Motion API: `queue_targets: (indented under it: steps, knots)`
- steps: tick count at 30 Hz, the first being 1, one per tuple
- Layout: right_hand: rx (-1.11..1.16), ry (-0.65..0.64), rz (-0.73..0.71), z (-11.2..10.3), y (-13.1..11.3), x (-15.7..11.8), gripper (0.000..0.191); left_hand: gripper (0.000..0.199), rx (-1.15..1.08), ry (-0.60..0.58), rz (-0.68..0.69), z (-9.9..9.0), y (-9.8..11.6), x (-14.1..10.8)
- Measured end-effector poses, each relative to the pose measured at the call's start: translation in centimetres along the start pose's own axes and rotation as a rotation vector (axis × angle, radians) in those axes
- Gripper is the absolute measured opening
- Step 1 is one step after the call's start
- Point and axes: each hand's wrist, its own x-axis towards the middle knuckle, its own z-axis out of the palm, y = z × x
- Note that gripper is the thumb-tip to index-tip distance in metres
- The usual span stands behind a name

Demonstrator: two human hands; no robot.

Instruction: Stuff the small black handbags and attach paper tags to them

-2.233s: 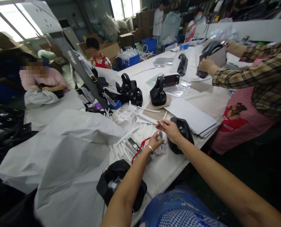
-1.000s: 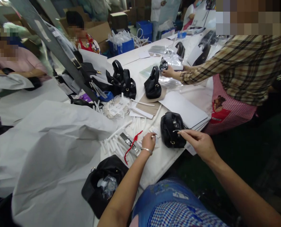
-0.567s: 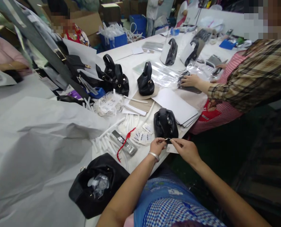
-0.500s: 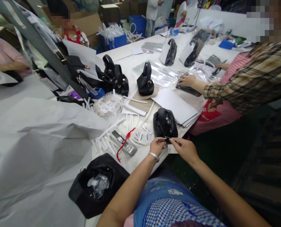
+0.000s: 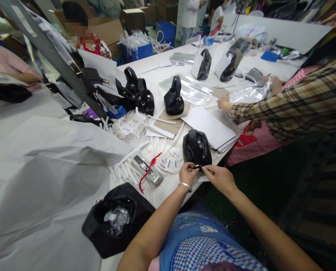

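A small black handbag (image 5: pixel 196 146) with a short top handle stands at the table edge in front of me. My left hand (image 5: pixel 188 173) pinches a small shiny metal ring (image 5: pixel 196 166) at its near side. Opposite it, my right hand (image 5: pixel 219 177) has thumb and forefinger pressed together on a thin, pale strand by the ring; its exact kind is too small to make out. Part of a white tag (image 5: pixel 204 178) shows under my right fingers. Left of the bag lie several white barcode tags (image 5: pixel 172 164).
A larger black bag (image 5: pixel 114 222) with clear plastic inside lies at lower left. Nearby are a red cord (image 5: pixel 149 171), white tubes (image 5: pixel 125 171) and stacked white sheets (image 5: pixel 210 128). More black handbags (image 5: pixel 174 99) stand farther back. A co-worker's plaid sleeve (image 5: pixel 286 98) reaches in from the right.
My fingers stay at the ring, and the tag beneath my right hand has shifted and shows less. The co-worker's near hand has left the dark flat item, which is out of sight now.
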Motion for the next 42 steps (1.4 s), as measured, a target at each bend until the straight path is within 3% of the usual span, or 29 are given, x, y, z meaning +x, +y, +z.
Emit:
queue_targets:
  steps: [11, 16, 19, 22, 25, 29, 32, 38, 42]
  knots:
    - [0.005, -0.067, 0.02, 1.3, -0.1, 1.5, 0.028, 0.013, 0.161, 0.044, 0.1, -0.1, 0.3, 0.2]
    - [0.355, -0.168, 0.048, 2.0, 1.5, 0.8, 0.033, 0.018, 0.114, -0.091, 0.025, -1.6, 0.2, -0.9]
    - [0.498, -0.253, 0.052, 2.5, 2.9, -0.4, 0.026, 0.023, 0.053, -0.093, 0.003, -2.9, 0.6, -2.3]
    - [0.613, -0.258, 0.021, 3.3, 3.6, -1.6, 0.017, 0.025, 0.124, 0.009, 0.134, -3.9, 1.6, -3.3]
    - [0.829, -0.3, 0.103, 4.0, 3.6, -2.3, 0.02, 0.023, 0.196, 0.047, 0.248, -4.0, 2.8, -3.5]
    - [1.028, -0.348, 0.213, 4.4, 3.2, -2.9, 0.029, 0.024, 0.059, -0.134, 0.176, -3.1, 3.8, -3.2]
    - [1.109, -0.288, 0.256, 4.5, 3.0, -3.3, 0.032, 0.025, -0.046, -0.23, 0.102, -2.4, 3.7, -3.0]
    - [1.219, -0.002, 0.413, 5.8, 2.4, -4.4, 0.043, 0.026, 0.211, -0.163, 0.167, -1.7, 1.9, -3.7]
    - [1.101, 0.072, 0.369, 6.7, 2.3, -4.8, 0.037, 0.027, 0.203, -0.159, 0.156, -1.4, 0.9, -4.1]
